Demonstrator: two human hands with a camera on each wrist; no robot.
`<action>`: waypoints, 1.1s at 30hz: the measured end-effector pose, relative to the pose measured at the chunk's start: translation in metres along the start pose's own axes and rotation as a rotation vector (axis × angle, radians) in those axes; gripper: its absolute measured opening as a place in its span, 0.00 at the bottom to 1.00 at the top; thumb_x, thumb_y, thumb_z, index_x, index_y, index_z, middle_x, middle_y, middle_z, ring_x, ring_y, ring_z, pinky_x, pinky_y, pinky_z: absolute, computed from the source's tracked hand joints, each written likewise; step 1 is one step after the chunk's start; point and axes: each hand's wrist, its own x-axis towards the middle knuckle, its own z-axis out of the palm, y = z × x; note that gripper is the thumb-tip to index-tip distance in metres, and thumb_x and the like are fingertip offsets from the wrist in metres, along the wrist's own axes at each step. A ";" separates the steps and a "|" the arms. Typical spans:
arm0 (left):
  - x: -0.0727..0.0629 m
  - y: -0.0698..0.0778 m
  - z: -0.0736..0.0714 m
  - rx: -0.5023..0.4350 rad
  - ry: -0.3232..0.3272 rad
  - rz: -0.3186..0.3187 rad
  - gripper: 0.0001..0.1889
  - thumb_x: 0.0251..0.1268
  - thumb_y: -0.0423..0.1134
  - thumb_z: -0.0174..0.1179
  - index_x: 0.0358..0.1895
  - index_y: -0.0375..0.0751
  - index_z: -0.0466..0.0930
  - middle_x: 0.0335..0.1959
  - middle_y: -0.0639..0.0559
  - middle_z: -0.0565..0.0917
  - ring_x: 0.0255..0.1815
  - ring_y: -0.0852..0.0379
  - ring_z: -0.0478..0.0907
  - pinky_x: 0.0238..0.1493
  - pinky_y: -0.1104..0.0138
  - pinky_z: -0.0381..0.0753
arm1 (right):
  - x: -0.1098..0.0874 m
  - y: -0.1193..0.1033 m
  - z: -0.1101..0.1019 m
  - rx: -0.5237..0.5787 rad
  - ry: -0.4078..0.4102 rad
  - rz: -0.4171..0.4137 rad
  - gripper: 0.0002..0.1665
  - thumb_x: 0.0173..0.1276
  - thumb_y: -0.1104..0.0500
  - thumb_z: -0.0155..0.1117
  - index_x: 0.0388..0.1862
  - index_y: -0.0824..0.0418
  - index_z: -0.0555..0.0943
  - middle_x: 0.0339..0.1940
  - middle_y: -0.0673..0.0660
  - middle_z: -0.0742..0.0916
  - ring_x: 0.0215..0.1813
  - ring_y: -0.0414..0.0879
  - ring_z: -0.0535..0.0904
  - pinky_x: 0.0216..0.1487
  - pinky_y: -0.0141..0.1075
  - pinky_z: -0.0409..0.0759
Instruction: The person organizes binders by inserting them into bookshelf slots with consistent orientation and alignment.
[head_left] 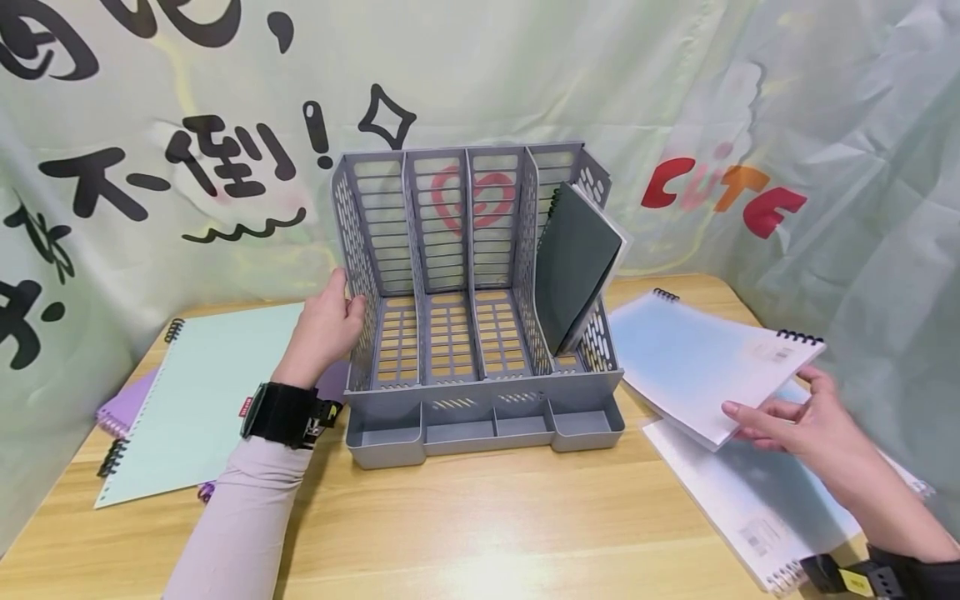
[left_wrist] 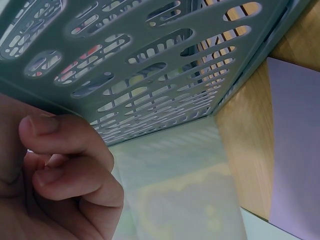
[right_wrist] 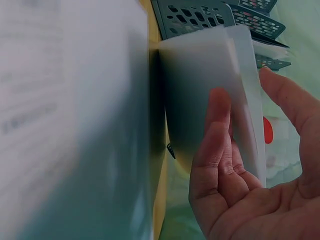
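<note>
A grey desk file organizer (head_left: 483, 408) with upright dividers stands mid-table. My left hand (head_left: 326, 321) grips the edge of its left side wall; in the left wrist view the curled fingers (left_wrist: 75, 185) lie beside the slotted wall (left_wrist: 165, 65). A dark-covered spiral notebook (head_left: 573, 258) leans in the rightmost slot. My right hand (head_left: 817, 421) pinches the near corner of a pale blue-and-white spiral notebook (head_left: 742, 358), thumb above and fingers beneath, its near end raised. Below it lies another blue-and-white notebook (head_left: 757, 500). The right wrist view shows the held notebook's pages (right_wrist: 245, 100) between thumb and fingers.
Left of the organizer, mint-green spiral notebooks (head_left: 202, 400) lie over purple ones (head_left: 123, 404). Small trays (head_left: 457, 429) run along the organizer's front. A printed curtain (head_left: 525, 67) hangs close behind the wooden table (head_left: 480, 517).
</note>
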 end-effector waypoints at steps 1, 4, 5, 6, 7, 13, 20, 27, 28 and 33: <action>0.000 0.000 0.000 -0.001 -0.002 -0.001 0.23 0.87 0.39 0.44 0.73 0.28 0.61 0.21 0.48 0.71 0.17 0.51 0.69 0.23 0.59 0.67 | 0.000 -0.001 0.001 0.000 -0.005 0.004 0.63 0.79 0.53 0.69 0.77 0.64 0.25 0.29 0.35 0.88 0.32 0.33 0.89 0.38 0.28 0.86; 0.000 0.000 0.001 -0.001 -0.004 -0.005 0.24 0.87 0.39 0.43 0.75 0.28 0.60 0.22 0.48 0.71 0.17 0.51 0.69 0.23 0.59 0.67 | 0.001 -0.004 0.002 -0.019 -0.019 0.018 0.65 0.79 0.51 0.69 0.78 0.63 0.24 0.29 0.35 0.88 0.33 0.33 0.89 0.39 0.28 0.85; 0.000 0.000 0.001 -0.001 -0.004 -0.004 0.24 0.87 0.39 0.43 0.75 0.28 0.60 0.22 0.48 0.71 0.17 0.51 0.69 0.24 0.59 0.67 | 0.001 -0.005 0.002 -0.026 -0.024 0.023 0.65 0.79 0.50 0.69 0.79 0.63 0.23 0.29 0.35 0.88 0.33 0.34 0.89 0.39 0.28 0.85; 0.000 0.000 0.001 -0.001 -0.004 -0.004 0.24 0.87 0.39 0.43 0.75 0.28 0.60 0.22 0.48 0.71 0.17 0.51 0.69 0.24 0.59 0.67 | 0.002 -0.006 0.002 -0.032 -0.026 0.027 0.66 0.79 0.49 0.69 0.79 0.62 0.22 0.29 0.35 0.88 0.33 0.35 0.89 0.39 0.28 0.84; 0.000 0.000 0.001 0.000 -0.004 -0.003 0.23 0.88 0.40 0.43 0.75 0.28 0.61 0.22 0.48 0.71 0.17 0.51 0.69 0.24 0.59 0.67 | 0.003 -0.007 0.002 -0.039 -0.033 0.029 0.67 0.79 0.48 0.68 0.79 0.62 0.22 0.30 0.35 0.88 0.33 0.35 0.89 0.39 0.27 0.84; 0.000 0.000 0.001 0.002 0.004 -0.005 0.21 0.87 0.40 0.44 0.71 0.29 0.63 0.23 0.46 0.73 0.19 0.50 0.71 0.24 0.59 0.69 | 0.006 -0.006 0.005 -0.031 -0.029 -0.022 0.59 0.78 0.49 0.69 0.79 0.54 0.31 0.33 0.34 0.88 0.35 0.37 0.88 0.40 0.26 0.80; 0.000 0.000 -0.001 0.021 -0.009 -0.019 0.27 0.85 0.42 0.47 0.76 0.28 0.61 0.28 0.42 0.79 0.24 0.48 0.77 0.26 0.59 0.74 | 0.012 -0.005 0.008 0.227 -0.022 -0.039 0.53 0.77 0.58 0.71 0.79 0.43 0.39 0.33 0.38 0.89 0.31 0.38 0.84 0.39 0.26 0.78; -0.002 0.004 -0.005 0.071 -0.031 -0.028 0.30 0.84 0.43 0.52 0.78 0.27 0.60 0.31 0.41 0.80 0.27 0.46 0.78 0.27 0.58 0.74 | 0.011 -0.008 0.011 0.402 -0.031 -0.128 0.36 0.79 0.63 0.67 0.72 0.44 0.56 0.29 0.46 0.89 0.29 0.42 0.81 0.36 0.28 0.79; -0.002 0.005 -0.005 0.073 -0.032 -0.029 0.30 0.84 0.43 0.51 0.78 0.27 0.60 0.32 0.41 0.80 0.27 0.46 0.78 0.27 0.58 0.74 | 0.012 -0.008 0.011 0.416 -0.036 -0.143 0.33 0.80 0.64 0.66 0.70 0.44 0.58 0.29 0.47 0.89 0.29 0.41 0.81 0.35 0.29 0.80; -0.003 0.006 -0.006 0.076 -0.039 -0.036 0.31 0.84 0.43 0.52 0.79 0.28 0.59 0.32 0.41 0.80 0.27 0.46 0.79 0.27 0.58 0.73 | 0.013 -0.010 0.014 0.526 -0.083 -0.164 0.26 0.84 0.64 0.58 0.65 0.43 0.57 0.31 0.49 0.90 0.28 0.41 0.86 0.34 0.30 0.86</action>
